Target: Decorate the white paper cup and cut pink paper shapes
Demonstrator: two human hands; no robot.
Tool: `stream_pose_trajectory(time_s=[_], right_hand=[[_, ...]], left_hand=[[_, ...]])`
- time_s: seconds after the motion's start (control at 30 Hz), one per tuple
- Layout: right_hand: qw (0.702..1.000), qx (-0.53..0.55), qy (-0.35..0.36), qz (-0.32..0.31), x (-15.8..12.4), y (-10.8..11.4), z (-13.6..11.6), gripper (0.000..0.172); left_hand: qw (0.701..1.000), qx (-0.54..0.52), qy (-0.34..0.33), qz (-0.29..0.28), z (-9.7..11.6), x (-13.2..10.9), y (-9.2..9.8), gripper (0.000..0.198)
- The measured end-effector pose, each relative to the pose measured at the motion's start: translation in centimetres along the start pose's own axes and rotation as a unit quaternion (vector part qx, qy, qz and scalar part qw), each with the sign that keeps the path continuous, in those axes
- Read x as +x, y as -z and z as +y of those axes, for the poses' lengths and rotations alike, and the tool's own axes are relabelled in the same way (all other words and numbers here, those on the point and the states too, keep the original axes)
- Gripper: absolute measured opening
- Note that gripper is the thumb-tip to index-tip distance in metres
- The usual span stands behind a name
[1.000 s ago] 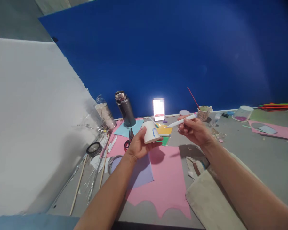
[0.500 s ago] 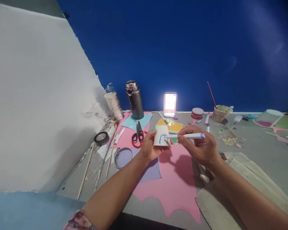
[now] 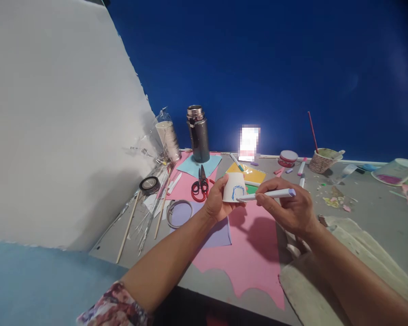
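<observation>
A white paper cup (image 3: 231, 182), held bottom-up over the pink paper, is gripped by my left hand (image 3: 218, 201), fingers wrapped round its side. On its wall shows a blue arch-shaped line. My right hand (image 3: 289, 206) holds a white marker (image 3: 270, 194) with a lilac end, its tip at the cup near the lower part of the arch. Pink paper (image 3: 251, 258) with a scalloped edge lies below both hands, and a lilac sheet (image 3: 217, 233) lies under my left forearm. Red-handled scissors (image 3: 200, 185) lie left of the cup.
A dark flask (image 3: 200, 140) and stacked paper cups (image 3: 169, 140) stand at the back left. Tape rolls (image 3: 149, 185), wooden sticks (image 3: 127, 228) and wires lie at left. At right are a patterned cup (image 3: 321, 161) with a red stick and a pale cloth (image 3: 353, 253). A bright, blurred-out screen (image 3: 249, 142) leans on the blue wall.
The blue line has grown from a partial curve into a fuller arch. The marker tip sits lower on the cup. The whole view has shifted slightly.
</observation>
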State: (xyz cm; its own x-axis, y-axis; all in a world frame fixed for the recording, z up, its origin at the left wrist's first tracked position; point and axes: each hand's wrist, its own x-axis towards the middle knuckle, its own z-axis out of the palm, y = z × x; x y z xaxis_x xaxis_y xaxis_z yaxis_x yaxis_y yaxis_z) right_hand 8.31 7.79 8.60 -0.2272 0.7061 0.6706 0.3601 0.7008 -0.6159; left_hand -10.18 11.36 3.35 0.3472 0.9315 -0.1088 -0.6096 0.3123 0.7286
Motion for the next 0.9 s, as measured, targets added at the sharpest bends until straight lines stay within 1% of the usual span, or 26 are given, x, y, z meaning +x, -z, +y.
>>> stream_pose_trajectory(time_s=[0.1,0.27,0.3,0.43,0.6,0.73,0.77,0.87,0.9], right_hand=[[1.000,0.000,-0.012,-0.010,0.03,0.03,-0.01,0.012],[0.999,-0.003,-0.013,0.034,0.05,-0.04,0.17,0.010],[0.999,-0.001,-0.012,0.034,0.06,0.01,0.18,0.011],[1.000,0.003,-0.013,0.001,0.12,0.26,0.06,0.015],[0.999,-0.004,0.003,0.043,0.26,0.30,-0.11,0.016],[1.000,0.000,0.007,0.016,0.32,0.32,-0.19,0.017],[1.000,-0.004,0.007,0.020,0.32,0.33,-0.16,0.017],[0.998,-0.017,0.006,0.062,0.34,0.36,-0.02,0.018],[0.998,-0.016,0.006,0.064,0.35,0.37,0.03,0.018]], left_hand=[[1.000,0.002,-0.002,-0.003,0.09,-0.03,-0.04,0.058],[1.000,-0.006,0.000,-0.009,0.13,-0.08,-0.10,0.055],[1.000,-0.008,0.002,-0.006,0.12,-0.09,-0.09,0.055],[1.000,-0.007,0.003,0.000,0.09,-0.13,-0.06,0.057],[1.000,-0.022,0.004,-0.017,0.18,-0.27,-0.29,0.059],[0.999,-0.033,-0.003,-0.012,0.22,-0.44,-0.48,0.057],[0.999,-0.036,-0.005,-0.013,0.20,-0.47,-0.50,0.056],[0.999,-0.039,-0.004,-0.020,0.16,-0.53,-0.52,0.056],[0.999,-0.040,-0.003,-0.020,0.15,-0.55,-0.53,0.056]])
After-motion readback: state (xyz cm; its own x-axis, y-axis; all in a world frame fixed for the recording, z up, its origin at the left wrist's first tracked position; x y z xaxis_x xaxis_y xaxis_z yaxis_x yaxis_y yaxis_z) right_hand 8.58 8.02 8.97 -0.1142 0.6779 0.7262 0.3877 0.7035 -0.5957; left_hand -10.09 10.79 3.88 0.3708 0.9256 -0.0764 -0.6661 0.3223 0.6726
